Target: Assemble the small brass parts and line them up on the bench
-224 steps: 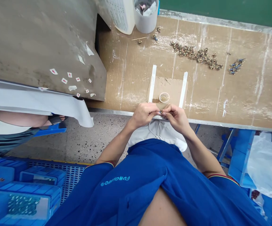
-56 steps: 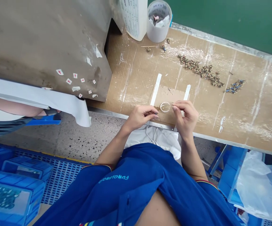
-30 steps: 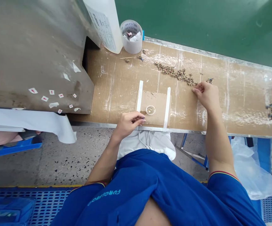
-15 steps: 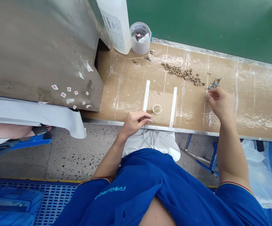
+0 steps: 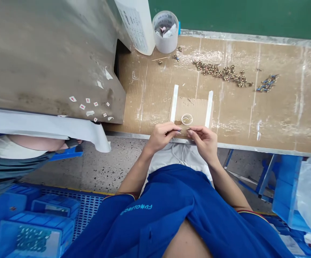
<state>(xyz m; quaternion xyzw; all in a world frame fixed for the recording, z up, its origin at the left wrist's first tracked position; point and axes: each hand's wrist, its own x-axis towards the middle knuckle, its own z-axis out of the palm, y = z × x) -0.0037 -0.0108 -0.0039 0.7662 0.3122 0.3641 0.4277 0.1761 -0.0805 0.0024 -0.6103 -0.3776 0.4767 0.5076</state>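
Hand L (image 5: 161,137) pinched closed on 1 sm. bluish pc. (image 5: 179,131), hand R (image 5: 206,144) likewise on 1 sm. brassy pc. (image 5: 188,129), pcs. near but apart, 1 white-rimmed dish (image 5: 182,120) beyond, btwn 2 tape strips (image 5: 174,104), 1 brassy pile (image 5: 226,73).

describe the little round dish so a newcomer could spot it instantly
On the cardboard-covered bench, find the cardboard piece between two white tape strips. The dish sits there, just beyond the left hand and right hand. It is the only white-rimmed circle there.
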